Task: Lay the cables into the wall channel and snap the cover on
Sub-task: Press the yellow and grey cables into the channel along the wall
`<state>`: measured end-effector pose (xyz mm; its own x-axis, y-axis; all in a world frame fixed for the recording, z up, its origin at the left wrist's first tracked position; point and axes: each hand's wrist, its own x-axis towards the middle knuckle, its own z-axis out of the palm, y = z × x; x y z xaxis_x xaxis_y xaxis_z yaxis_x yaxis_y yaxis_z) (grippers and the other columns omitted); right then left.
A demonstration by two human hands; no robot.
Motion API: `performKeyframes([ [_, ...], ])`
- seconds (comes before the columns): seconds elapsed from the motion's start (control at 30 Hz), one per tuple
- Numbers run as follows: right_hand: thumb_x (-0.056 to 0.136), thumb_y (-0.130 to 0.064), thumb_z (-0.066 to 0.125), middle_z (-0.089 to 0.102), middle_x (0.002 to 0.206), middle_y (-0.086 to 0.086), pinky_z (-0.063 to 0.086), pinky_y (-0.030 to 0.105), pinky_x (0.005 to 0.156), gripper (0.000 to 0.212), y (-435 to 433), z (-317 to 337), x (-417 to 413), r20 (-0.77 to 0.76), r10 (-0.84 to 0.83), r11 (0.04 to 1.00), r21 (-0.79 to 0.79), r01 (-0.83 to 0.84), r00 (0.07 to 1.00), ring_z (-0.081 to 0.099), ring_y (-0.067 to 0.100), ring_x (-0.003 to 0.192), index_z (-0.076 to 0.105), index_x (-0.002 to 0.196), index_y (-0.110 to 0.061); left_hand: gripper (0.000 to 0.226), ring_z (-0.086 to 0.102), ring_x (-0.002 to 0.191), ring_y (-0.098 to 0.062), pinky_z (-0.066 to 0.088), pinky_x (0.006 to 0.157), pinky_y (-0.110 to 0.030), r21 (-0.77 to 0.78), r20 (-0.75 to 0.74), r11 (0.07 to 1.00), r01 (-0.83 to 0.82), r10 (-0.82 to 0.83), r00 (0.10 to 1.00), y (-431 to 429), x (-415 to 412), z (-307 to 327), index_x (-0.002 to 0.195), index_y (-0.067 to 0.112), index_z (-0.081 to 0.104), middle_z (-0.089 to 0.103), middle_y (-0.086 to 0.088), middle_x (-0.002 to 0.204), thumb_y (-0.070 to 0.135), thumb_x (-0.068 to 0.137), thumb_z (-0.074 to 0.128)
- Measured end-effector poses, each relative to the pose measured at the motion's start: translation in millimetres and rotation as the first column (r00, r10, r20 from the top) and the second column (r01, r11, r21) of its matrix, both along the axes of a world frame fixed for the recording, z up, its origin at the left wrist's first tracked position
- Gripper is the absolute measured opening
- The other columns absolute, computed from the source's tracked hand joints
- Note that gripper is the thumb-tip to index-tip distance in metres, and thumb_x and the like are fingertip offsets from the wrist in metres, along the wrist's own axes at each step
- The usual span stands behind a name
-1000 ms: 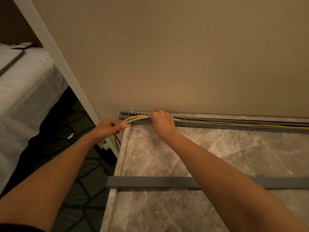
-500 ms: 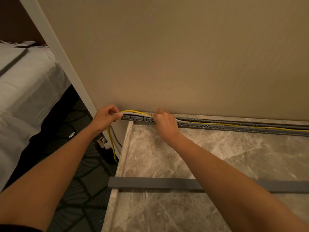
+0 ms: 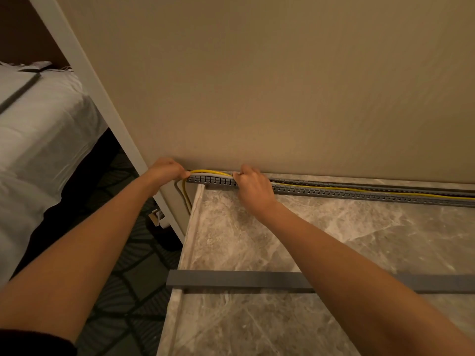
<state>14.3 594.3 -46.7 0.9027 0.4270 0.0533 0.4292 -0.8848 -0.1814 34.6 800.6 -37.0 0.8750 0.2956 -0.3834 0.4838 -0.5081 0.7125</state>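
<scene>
Currently left hand [image 3: 165, 170] pinches cables [image 3: 210, 172] off channel [image 3: 359, 195] end; right hand [image 3: 253, 187] pinches them over channel.

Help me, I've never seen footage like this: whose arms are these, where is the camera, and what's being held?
One camera, worn on a person's head, looks down at their two bare arms; there is no machine. The left hand pinches the cables, yellow and grey, where they bend up from below. The right hand curls over them at the slotted grey channel along the wall. The flat grey cover lies loose on the marble top, not yet snapped on. A bed stands left.
</scene>
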Motion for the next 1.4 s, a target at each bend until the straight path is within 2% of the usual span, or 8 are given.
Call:
performKeyframes([
  [0.17,0.089,0.003,0.041,0.051,0.123,0.017,0.041,0.040,0.087,0.040,-4,-5,0,-0.021,0.022,0.999,0.023,-0.022,1.000,0.049,0.032,0.111,0.051,0.126,-0.005,0.024,0.053,0.095,-0.025,0.042,0.077,-0.032,0.395,0.346,0.908,0.141,-0.290,0.892,-21,-10,4,0.100,0.002,0.060,0.056,-0.017,0.108,0.000,0.078,0.068],
  [0.37,0.089,-0.002,0.047,0.048,0.128,0.017,0.039,0.041,0.097,0.048,-11,-7,3,-0.081,0.053,0.996,0.069,-0.048,0.995,0.046,0.034,0.116,0.044,0.137,-0.007,0.023,0.058,0.096,-0.033,0.048,0.078,-0.041,0.734,0.273,0.612,0.294,-0.662,0.698,-38,-27,-1,0.108,0.000,0.066,0.061,-0.020,0.107,0.009,0.089,0.058],
  [0.77,0.089,-0.004,0.048,0.048,0.125,0.018,0.038,0.043,0.098,0.051,-13,-10,2,-0.086,0.029,0.996,0.086,-0.022,0.996,0.046,0.035,0.115,0.042,0.139,-0.010,0.012,0.060,0.087,-0.036,0.048,0.068,-0.041,0.818,0.198,0.494,0.294,-0.722,0.663,-44,-24,0,0.090,-0.007,0.067,0.065,-0.024,0.093,0.000,0.084,0.060],
  [0.9,0.088,-0.006,0.049,0.047,0.126,0.018,0.037,0.044,0.100,0.052,-13,-12,2,-0.082,0.035,0.995,0.091,-0.027,0.996,0.045,0.035,0.115,0.041,0.139,-0.010,0.021,0.061,0.049,-0.033,0.049,0.041,-0.031,0.874,0.106,0.335,0.351,-0.838,0.535,-50,-25,12,0.057,-0.007,0.064,0.063,-0.022,0.057,-0.019,0.048,0.078],
  [1.0,0.089,-0.008,0.049,0.046,0.128,0.018,0.035,0.043,0.103,0.053,-14,-13,2,-0.089,0.038,0.995,0.094,-0.029,0.995,0.044,0.035,0.118,0.039,0.141,-0.010,0.030,0.059,0.043,-0.031,0.047,0.036,-0.027,0.904,0.059,0.267,0.335,-0.852,0.520,-51,-28,11,0.056,-0.004,0.063,0.062,-0.019,0.054,-0.019,0.037,0.082],
  [1.2,0.087,-0.008,0.052,0.046,0.129,0.018,0.034,0.042,0.105,0.056,-15,-13,2,-0.116,0.054,0.991,0.127,-0.039,0.992,0.043,0.035,0.119,0.039,0.141,-0.009,0.014,0.059,0.082,-0.038,0.049,0.069,-0.043,0.821,0.204,0.493,0.286,-0.723,0.660,-50,-25,-3,0.088,-0.008,0.063,0.062,-0.026,0.091,0.002,0.079,0.067],
  [1.3,0.087,-0.008,0.052,0.046,0.129,0.017,0.034,0.041,0.105,0.057,-15,-15,2,-0.125,0.055,0.991,0.124,-0.039,0.991,0.043,0.034,0.118,0.038,0.141,-0.010,0.011,0.061,0.080,-0.038,0.050,0.066,-0.042,0.798,0.259,0.542,0.265,-0.705,0.660,-53,-25,-6,0.085,-0.009,0.063,0.063,-0.028,0.088,-0.003,0.077,0.067],
  [1.4,0.087,-0.007,0.051,0.046,0.129,0.018,0.033,0.040,0.106,0.057,-17,-15,4,-0.124,0.053,0.992,0.124,-0.037,0.991,0.043,0.034,0.118,0.038,0.142,-0.011,0.015,0.064,0.060,-0.037,0.053,0.050,-0.037,0.851,0.227,0.454,0.264,-0.771,0.595,-54,-29,-5,0.072,-0.010,0.066,0.065,-0.026,0.069,-0.011,0.062,0.077],
])
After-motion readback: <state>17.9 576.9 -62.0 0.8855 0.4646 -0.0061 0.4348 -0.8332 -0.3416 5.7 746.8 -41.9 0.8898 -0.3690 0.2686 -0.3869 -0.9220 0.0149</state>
